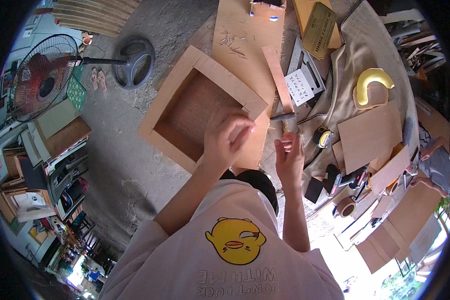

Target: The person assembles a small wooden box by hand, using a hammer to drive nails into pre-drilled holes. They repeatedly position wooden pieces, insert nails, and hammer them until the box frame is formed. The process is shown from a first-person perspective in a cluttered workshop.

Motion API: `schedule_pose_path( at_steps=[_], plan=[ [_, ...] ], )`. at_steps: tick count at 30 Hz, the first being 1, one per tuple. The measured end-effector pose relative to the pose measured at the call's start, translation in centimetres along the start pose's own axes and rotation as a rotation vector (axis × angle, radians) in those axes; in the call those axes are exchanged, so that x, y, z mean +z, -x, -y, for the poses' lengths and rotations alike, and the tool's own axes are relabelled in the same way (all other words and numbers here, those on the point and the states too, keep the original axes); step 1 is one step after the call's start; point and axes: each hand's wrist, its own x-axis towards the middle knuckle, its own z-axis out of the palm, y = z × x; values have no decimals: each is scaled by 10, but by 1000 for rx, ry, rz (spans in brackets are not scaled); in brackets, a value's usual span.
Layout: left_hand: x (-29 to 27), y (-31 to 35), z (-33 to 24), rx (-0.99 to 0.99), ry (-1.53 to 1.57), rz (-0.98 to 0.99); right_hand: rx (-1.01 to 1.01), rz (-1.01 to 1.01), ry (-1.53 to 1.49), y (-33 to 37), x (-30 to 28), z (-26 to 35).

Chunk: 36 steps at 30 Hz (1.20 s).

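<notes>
Your hands hover over the frame (200, 107), nothing held.
Left hand (227, 135), fingers curled, rests on its near corner; right hand (289, 157) is loosely open, apart, beside the strip (278, 80). Next, I judge: steady the frame.

Bare floor (120, 165) left of your wooden frame (200, 107) gives passage; to your right, boards (370, 132) and tape rolls (346, 206) crowd in.
</notes>
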Motion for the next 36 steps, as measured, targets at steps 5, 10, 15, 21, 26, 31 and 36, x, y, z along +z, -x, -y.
schedule_pose_path(
  at_steps=[5, 10, 15, 21, 26, 31, 36],
  plan=[
    [30, 0, 14, 79, -98, -122, 11, -165, 582, 13, 23, -79],
    [31, 3, 14, 32, -76, -155, 233, -183, 259, 16, 16, -71],
    [32, 5, 18, -6, -24, -144, 161, -133, 25, 33, -11, -36],
    [27, 4, 21, -7, 11, -135, 126, 82, 55, 50, -39, 25],
    [29, 2, 19, -11, 19, -160, 29, 36, -39, 51, -38, 42],
    [34, 5, 21, -16, 22, -218, -26, 50, 132, 43, -42, 51],
    [27, 2, 19, 19, -34, -192, -104, -12, 181, 43, -43, 60]
  ],
)
